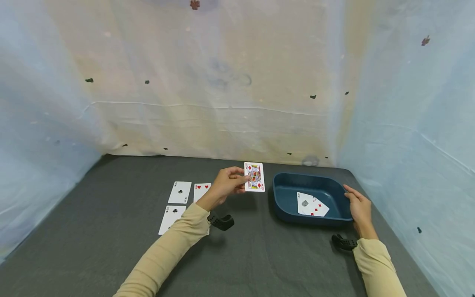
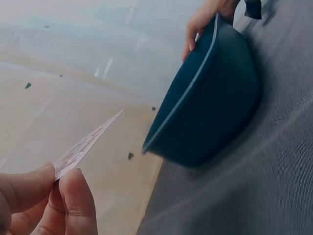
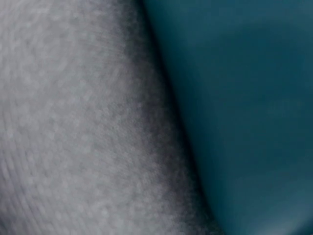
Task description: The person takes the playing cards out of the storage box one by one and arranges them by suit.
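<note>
My left hand (image 1: pixel 231 183) pinches a king of diamonds playing card (image 1: pixel 254 177) between thumb and fingers, just left of the blue plastic tub (image 1: pixel 311 220). In the left wrist view this card (image 2: pixel 80 154) is seen almost edge-on. My right hand (image 1: pixel 359 208) grips the tub's right rim. Inside the tub lie an ace of spades (image 1: pixel 304 204) and an overlapping diamonds card (image 1: pixel 320 208), both face up. The right wrist view shows the tub's outer wall (image 3: pixel 244 112) but no fingers.
Left on the grey cloth-covered table (image 1: pixel 92 231) lie an ace of clubs (image 1: pixel 179 192), a two of clubs (image 1: pixel 172 216) and a hearts card (image 1: pixel 200 190) partly behind my left arm. That forearm nearly hides another card. A draped sheet (image 1: pixel 222 82) hangs behind and at both sides.
</note>
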`<state>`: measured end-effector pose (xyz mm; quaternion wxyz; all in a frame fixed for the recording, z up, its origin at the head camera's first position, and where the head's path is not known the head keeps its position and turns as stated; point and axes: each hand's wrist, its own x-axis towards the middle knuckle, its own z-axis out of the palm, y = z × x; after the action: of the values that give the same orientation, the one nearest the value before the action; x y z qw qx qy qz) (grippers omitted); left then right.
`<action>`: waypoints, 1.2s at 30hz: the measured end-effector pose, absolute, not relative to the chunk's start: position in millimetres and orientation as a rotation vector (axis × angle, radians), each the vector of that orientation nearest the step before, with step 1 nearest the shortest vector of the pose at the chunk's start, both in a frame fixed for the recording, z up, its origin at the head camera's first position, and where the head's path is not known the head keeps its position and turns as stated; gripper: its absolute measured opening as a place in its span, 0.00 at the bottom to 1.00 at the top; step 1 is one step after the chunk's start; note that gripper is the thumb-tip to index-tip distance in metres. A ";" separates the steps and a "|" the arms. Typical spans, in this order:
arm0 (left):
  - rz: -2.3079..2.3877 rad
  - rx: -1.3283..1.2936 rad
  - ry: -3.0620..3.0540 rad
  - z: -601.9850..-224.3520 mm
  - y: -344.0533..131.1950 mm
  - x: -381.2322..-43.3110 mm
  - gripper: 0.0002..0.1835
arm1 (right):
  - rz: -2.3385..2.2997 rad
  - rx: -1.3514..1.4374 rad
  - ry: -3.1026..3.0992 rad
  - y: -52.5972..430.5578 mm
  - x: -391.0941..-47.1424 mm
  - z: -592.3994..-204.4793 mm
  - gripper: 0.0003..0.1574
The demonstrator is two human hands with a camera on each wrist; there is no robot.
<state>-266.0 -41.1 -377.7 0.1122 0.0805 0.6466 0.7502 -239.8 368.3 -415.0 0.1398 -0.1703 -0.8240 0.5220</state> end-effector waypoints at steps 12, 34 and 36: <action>2.146 0.142 2.003 -392.6 -74.2 -268.2 0.16 | 1.510 -0.498 -2.392 370.4 -239.1 -415.3 0.28; 1.937 0.017 2.286 -417.4 -95.7 -272.2 0.12 | 1.544 -0.504 -2.365 370.4 -240.4 -416.1 0.28; 1.891 0.006 2.324 -419.5 -95.4 -273.4 0.13 | 1.544 -0.499 -2.365 370.3 -240.3 -415.9 0.28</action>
<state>-273.4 -95.4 -419.5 0.0725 0.0022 0.7736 0.6295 -240.3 370.3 -415.9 0.1365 -0.1725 -0.8169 0.5332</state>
